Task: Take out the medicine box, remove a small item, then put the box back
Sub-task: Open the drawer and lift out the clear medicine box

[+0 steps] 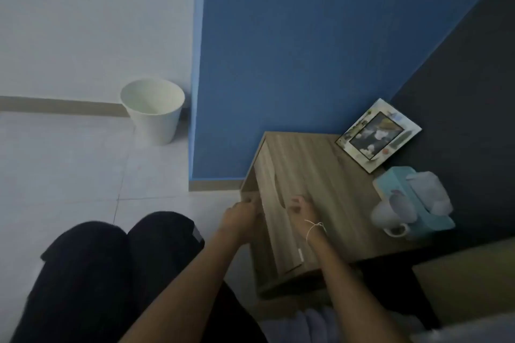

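Light-wood bedside cabinet (306,175) serving as bench, drawer front (274,220) long axis running away from the viewer; medicine box not visible. Left hand (239,216) curled at the front's far-left edge, right hand (299,207) curled on its top edge; what each grips can't be made out. White mug (390,217) beside teal tissue box (418,200).

A wooden bedside cabinet (306,175) stands in the corner where two walls meet. On its top, a framed picture (377,135) leans at the back right, with a tissue box (412,198) in front of it and a mug (390,217) just left of that box. A round plastic waste bin (153,110) sits on the floor to the cabinet's left, against the wall. The left hand (239,216) and right hand (299,207) are at the cabinet's front.
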Available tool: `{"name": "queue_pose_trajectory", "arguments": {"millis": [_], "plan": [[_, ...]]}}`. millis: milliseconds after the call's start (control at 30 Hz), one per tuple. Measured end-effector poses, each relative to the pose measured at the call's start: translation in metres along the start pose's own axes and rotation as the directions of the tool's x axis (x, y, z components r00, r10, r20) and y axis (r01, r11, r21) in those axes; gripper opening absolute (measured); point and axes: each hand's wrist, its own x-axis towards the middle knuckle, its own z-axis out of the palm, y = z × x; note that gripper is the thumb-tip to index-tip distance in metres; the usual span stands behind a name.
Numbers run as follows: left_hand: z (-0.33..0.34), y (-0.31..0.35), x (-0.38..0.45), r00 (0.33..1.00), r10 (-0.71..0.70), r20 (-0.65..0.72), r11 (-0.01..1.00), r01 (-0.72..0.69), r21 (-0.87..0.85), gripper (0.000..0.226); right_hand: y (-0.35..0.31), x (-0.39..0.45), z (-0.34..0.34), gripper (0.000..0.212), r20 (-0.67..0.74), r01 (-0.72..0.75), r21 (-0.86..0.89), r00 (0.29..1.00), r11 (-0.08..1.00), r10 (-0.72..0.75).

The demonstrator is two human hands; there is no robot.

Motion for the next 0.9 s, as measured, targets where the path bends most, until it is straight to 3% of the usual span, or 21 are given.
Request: {"name": "queue_pose_trajectory", "arguments": {"millis": [267, 600, 733, 900], "plan": [[0.022, -0.002, 0.0, 0.982, 0.059, -0.18, 0.998, -0.051, 0.046, 0.046, -0.003, -0.004, 0.003, 0.045, -0.065, 0.077, -0.128, 0.994, 0.989, -0.086], [0.041, -0.024, 0.051, 0.993, 0.024, -0.119, 1.0, -0.026, -0.008, 0.047, 0.026, 0.048, 0.02, 0.045, -0.188, 0.14, -0.441, 0.952, 0.887, -0.244], [0.047, -0.024, 0.087, 0.994, 0.001, -0.107, 0.999, -0.007, -0.048, 0.051, 0.043, 0.057, 0.031, 0.04, -0.291, 0.173, -0.449, 0.899, 0.877, -0.327], [0.06, -0.017, 0.126, 0.99, -0.014, -0.144, 0.996, 0.002, -0.084, 0.056, 0.049, 0.063, 0.036, 0.044, -0.329, 0.162, -0.445, 0.885, 0.881, -0.329]]}}
